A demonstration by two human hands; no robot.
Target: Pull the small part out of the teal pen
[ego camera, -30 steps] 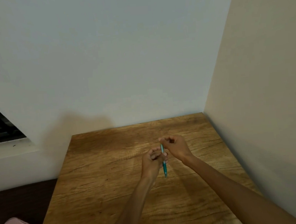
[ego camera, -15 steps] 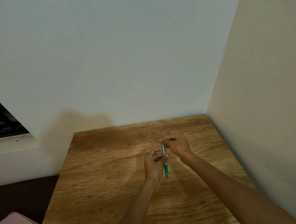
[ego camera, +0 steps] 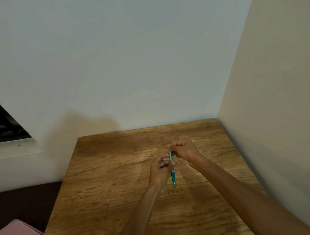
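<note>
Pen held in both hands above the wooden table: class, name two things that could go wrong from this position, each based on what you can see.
1. The left hand grips the pen at its middle and the right hand pinches its top end. If the top gives suddenly, the pen or a small part might drop onto the table.
2. The pen's tip points down toward the person's side, close to the left wrist, so a slip could mark or jab the skin.

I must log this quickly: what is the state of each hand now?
Left hand: closed around the middle of the green pen.
Right hand: closed on the pen's top end.
</note>
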